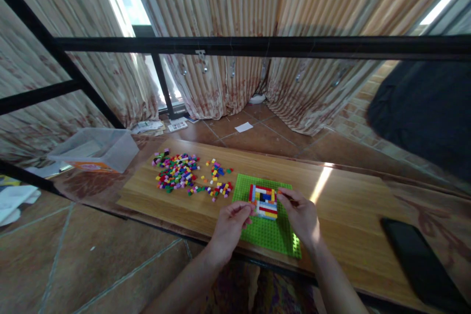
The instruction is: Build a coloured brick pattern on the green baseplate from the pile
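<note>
A low, hollow block of toy building bricks [268, 210] in red, white, yellow, blue and orange stands on a green studded baseplate [253, 238]. My left hand [232, 221] is at its left front side, thumb and forefinger pinched together by the bricks. Whatever lies between those fingertips is too small to make out. From the right, my right hand [300, 212] reaches the build's right edge with its fingers closed and the tips at the bricks. Its grip is partly hidden, so I cannot tell what it pinches.
Loose bricks [178, 171] lie heaped on the wooden board [342, 235], with a smaller scatter [221, 189] nearer the baseplate. A clear plastic bin [121, 149] stands at the left. A black phone-like slab [415, 255] lies at the right. A black metal rail [235, 45] crosses before the curtains.
</note>
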{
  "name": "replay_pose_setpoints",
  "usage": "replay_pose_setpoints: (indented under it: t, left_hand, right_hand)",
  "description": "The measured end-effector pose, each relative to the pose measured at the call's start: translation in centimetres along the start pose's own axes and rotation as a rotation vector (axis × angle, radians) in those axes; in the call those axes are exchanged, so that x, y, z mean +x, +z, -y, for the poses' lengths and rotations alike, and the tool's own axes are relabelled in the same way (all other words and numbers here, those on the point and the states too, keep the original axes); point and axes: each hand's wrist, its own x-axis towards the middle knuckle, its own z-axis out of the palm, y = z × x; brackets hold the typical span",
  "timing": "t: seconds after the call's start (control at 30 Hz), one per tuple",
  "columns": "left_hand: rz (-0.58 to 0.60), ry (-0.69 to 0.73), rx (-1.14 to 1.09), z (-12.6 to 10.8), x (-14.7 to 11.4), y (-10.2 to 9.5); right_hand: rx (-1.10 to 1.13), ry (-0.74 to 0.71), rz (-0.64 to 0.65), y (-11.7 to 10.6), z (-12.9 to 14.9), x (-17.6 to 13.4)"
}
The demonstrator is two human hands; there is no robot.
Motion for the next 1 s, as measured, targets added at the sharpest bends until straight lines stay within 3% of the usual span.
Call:
replay_pose_setpoints:
  t: [0.37,0.63,1.0]
  left_hand:
    - [-0.065,-0.014,0.000,1.2,1.7,-2.5]
    - [-0.098,0.026,0.066,1.4,2.7,-3.9]
    - [0.102,0.578,0.634,1.9,2.5,-1.2]
  right_hand:
    - [0.270,0.209,0.096,0.4,0.3,0.4]
    - [0.273,0.270,0.059,0.5,0.6,0.6]
    - [0.256,0.333,0.102,0.2,0.5,1.5]
